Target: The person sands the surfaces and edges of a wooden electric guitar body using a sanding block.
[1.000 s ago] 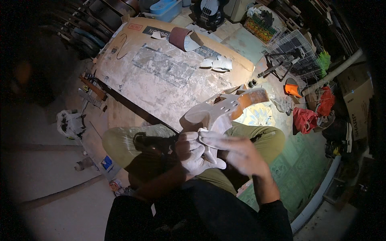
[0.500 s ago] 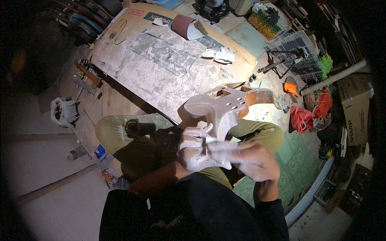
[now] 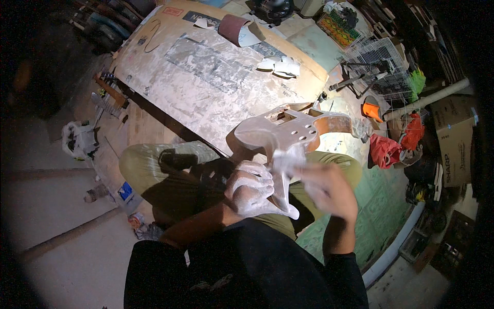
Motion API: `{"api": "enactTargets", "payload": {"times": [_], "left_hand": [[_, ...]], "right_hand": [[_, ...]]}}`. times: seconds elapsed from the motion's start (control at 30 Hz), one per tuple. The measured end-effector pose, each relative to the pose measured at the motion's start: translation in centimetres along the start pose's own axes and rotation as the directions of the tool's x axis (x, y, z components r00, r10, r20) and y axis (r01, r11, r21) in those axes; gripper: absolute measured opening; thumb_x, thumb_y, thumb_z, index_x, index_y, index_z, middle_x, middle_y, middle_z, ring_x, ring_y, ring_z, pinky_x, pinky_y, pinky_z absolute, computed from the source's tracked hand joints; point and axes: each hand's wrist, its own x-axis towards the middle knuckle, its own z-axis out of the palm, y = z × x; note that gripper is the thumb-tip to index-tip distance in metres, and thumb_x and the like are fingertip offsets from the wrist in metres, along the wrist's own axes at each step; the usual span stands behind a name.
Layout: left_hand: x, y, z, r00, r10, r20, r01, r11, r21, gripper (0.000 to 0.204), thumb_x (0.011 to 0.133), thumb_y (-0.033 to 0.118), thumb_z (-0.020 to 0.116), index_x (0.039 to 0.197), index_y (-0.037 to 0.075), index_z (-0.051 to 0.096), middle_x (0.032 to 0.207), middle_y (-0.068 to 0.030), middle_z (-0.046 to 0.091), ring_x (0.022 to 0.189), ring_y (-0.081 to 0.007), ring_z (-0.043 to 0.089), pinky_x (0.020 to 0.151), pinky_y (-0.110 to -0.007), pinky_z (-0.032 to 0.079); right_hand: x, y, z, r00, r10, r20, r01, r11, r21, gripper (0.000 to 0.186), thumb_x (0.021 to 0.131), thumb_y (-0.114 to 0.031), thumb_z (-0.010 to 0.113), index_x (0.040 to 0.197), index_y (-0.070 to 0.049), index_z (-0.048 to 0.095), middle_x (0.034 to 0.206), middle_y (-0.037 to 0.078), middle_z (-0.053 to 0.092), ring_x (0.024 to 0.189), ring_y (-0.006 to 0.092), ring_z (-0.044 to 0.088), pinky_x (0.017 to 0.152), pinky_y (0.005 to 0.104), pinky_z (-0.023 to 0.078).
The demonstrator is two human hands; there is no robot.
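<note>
In the head view, the right hand point(image 3: 327, 190) has shifted farther along the near horn point(image 3: 280, 189) of the guitar body point(image 3: 257, 133), so the work seemingly reaches another stretch; blur hides its grip. The left hand point(image 3: 250, 189) grasps that horn. The body sits over olive-clad legs point(image 3: 141, 162), near horn pointing near, brown horn point(image 3: 334, 124) right; its long axis is uncertain.

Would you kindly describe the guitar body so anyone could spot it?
Find the large dusty cardboard, then look toward the olive trousers. There, held by the left hand, is the guitar body, set apart from the paper scraps by its curved shape and round holes.
</note>
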Motion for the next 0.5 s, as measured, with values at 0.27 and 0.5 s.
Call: {"api": "enactTargets", "payload": {"times": [0.27, 0.5], "left_hand": [[1.5, 1.0, -0.1, 0.994, -0.106, 0.005, 0.106, 0.993, -0.054, 0.071, 0.047, 0.039, 0.100, 0.089, 0.007, 0.053, 0.091, -0.0098, 0.057, 0.084, -0.0273, 0.064, 0.078, -0.046, 0.059], [1.5, 0.5, 0.5, 0.998, -0.042, -0.036, 0.041, 0.999, -0.025, 0.070, 0.042, 0.040, 0.101, 0.081, 0.006, 0.053, 0.087, -0.0108, 0.058, 0.079, -0.0272, 0.064, 0.071, -0.043, 0.060]], "right_hand": [[-0.5, 0.5, 0.2, 0.987, 0.162, -0.018, -0.163, 0.977, -0.140, 0.040, 0.091, -0.013, 0.049, 0.126, -0.005, 0.066, 0.130, 0.017, 0.064, 0.109, 0.0367, 0.068, 0.092, 0.0368, 0.054], [-0.1, 2.4, 1.6, 0.978, 0.108, -0.179, -0.125, 0.988, -0.086, 0.040, 0.083, -0.003, 0.054, 0.121, 0.000, 0.067, 0.122, 0.023, 0.066, 0.103, 0.0365, 0.070, 0.089, 0.0370, 0.054]]}}
